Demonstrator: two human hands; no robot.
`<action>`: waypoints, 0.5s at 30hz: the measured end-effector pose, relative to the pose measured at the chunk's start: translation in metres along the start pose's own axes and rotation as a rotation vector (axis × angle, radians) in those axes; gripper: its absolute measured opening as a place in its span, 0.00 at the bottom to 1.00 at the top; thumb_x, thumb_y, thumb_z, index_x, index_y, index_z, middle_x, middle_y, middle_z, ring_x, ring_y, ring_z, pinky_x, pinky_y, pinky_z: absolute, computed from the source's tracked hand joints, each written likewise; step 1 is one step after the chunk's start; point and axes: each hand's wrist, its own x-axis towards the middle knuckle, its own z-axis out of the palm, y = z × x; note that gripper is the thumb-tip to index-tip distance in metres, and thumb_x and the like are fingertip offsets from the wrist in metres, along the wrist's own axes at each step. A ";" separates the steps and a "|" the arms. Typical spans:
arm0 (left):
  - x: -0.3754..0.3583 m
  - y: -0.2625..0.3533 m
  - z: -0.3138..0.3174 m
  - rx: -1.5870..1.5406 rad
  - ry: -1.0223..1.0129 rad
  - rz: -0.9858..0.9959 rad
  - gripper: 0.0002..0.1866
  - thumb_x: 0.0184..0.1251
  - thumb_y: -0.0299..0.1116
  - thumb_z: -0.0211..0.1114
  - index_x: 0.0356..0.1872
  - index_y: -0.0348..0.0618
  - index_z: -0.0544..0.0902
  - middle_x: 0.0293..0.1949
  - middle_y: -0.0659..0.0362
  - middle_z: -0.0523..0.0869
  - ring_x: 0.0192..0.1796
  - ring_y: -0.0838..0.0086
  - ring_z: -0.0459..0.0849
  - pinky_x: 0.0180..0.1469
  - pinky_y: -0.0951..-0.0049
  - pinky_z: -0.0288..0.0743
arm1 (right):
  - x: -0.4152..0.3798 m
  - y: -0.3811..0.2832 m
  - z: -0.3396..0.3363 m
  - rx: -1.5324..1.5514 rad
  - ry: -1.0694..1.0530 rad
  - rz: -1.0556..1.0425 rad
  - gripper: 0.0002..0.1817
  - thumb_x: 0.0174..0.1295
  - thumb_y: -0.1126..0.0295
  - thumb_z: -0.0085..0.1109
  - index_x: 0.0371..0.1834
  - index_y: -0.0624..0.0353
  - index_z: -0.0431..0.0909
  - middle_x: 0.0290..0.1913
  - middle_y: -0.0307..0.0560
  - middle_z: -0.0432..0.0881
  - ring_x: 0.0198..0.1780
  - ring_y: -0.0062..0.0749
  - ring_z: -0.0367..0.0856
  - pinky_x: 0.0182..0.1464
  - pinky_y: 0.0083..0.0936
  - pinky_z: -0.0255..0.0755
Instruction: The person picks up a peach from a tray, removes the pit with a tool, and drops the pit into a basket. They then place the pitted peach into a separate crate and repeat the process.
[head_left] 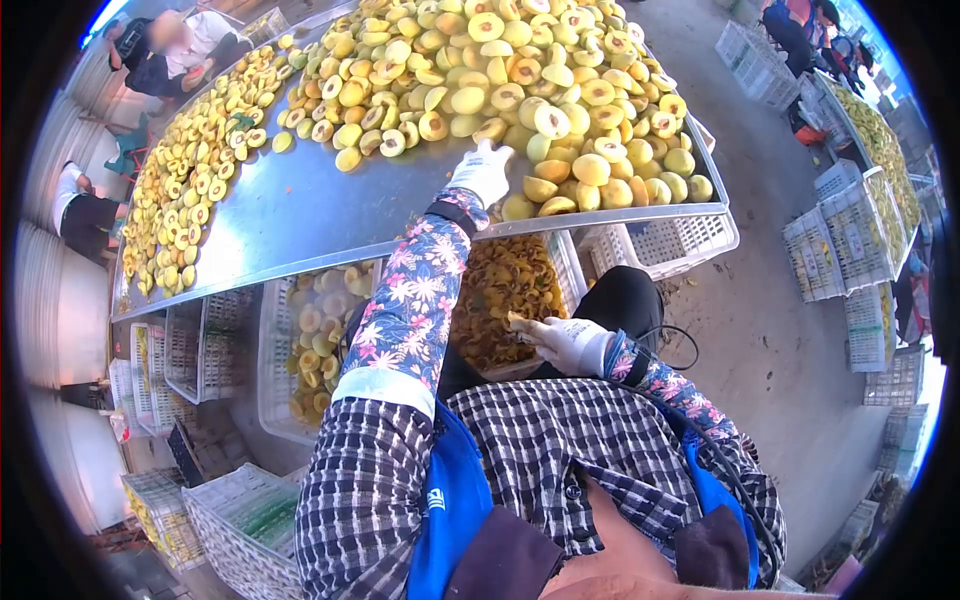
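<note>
Ok so going L to R: along the far left edge of the metal table (pixel 300 215) there's a strip of halved peaches (pixel 190 190) laid cut side up, w/ other ppl sitting at that far corner. Under the table's near edge sit white crates (pixel 215 340), one w/ pale peeled halves in it. Then the left hand (pixel 482 172), white glove, floral sleeve, arm stretched up and away from the body, resting right at the near fringe of the big peach pile (pixel 540 90) close to the table's near edge. Fingers look loosely curled down onto the metal beside a half peach (pixel 540 188); can't tell if it's actually got hold of anything, prob not. Pile spreads away from that hand toward the far right corner, so the fruit is dead ahead and a bit right of it. Right hand (pixel 565 343) is way lower, below the table edge over the crate of pits and scraps (pixel 500 290), closed around a small yellowish bit (pixel 518 322), looks like peach, tbh too small to tell. So left hand's clearly the nearer one to the pile, touching distance; right is well apart from it. More stacked crates (pixel 850 240) off to the right on the floor
</note>
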 end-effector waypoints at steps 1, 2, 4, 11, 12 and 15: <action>0.000 -0.003 -0.004 -0.049 -0.037 -0.054 0.24 0.57 0.36 0.62 0.59 0.54 0.76 0.60 0.42 0.73 0.57 0.51 0.78 0.62 0.55 0.71 | 0.000 0.005 0.003 -0.001 0.003 0.004 0.29 0.67 0.66 0.47 0.72 0.48 0.57 0.49 0.63 0.79 0.50 0.55 0.80 0.52 0.42 0.74; 0.000 -0.008 -0.010 -0.095 -0.072 -0.105 0.23 0.57 0.36 0.62 0.57 0.54 0.77 0.59 0.42 0.73 0.56 0.51 0.78 0.61 0.54 0.70 | 0.002 0.011 0.005 0.055 0.138 -0.073 0.29 0.66 0.67 0.50 0.71 0.51 0.58 0.47 0.63 0.79 0.48 0.56 0.81 0.50 0.42 0.75; -0.006 -0.025 -0.011 -0.536 0.011 -0.191 0.18 0.62 0.39 0.61 0.52 0.48 0.78 0.48 0.51 0.81 0.45 0.62 0.84 0.44 0.64 0.78 | -0.003 0.004 -0.010 0.185 0.310 -0.146 0.28 0.64 0.70 0.54 0.68 0.58 0.61 0.47 0.63 0.81 0.50 0.54 0.81 0.50 0.40 0.76; -0.110 0.015 -0.069 -1.658 0.149 -0.299 0.23 0.75 0.51 0.45 0.54 0.46 0.78 0.36 0.59 0.86 0.24 0.72 0.82 0.20 0.79 0.72 | 0.021 -0.013 -0.052 0.317 0.834 -0.325 0.22 0.65 0.67 0.56 0.60 0.62 0.67 0.39 0.62 0.82 0.43 0.55 0.83 0.45 0.37 0.76; -0.119 0.025 -0.069 -1.653 0.184 -0.301 0.24 0.76 0.51 0.45 0.54 0.44 0.78 0.36 0.58 0.86 0.25 0.73 0.82 0.21 0.80 0.72 | 0.022 -0.024 -0.060 0.296 0.866 -0.301 0.21 0.65 0.66 0.57 0.59 0.62 0.68 0.38 0.61 0.82 0.42 0.55 0.83 0.43 0.38 0.77; -0.134 0.043 -0.068 -1.648 0.206 -0.360 0.23 0.76 0.50 0.44 0.55 0.43 0.77 0.40 0.58 0.84 0.34 0.74 0.83 0.30 0.78 0.76 | 0.031 -0.047 -0.068 0.179 0.977 -0.244 0.21 0.65 0.66 0.57 0.58 0.62 0.67 0.37 0.60 0.82 0.40 0.55 0.83 0.42 0.39 0.77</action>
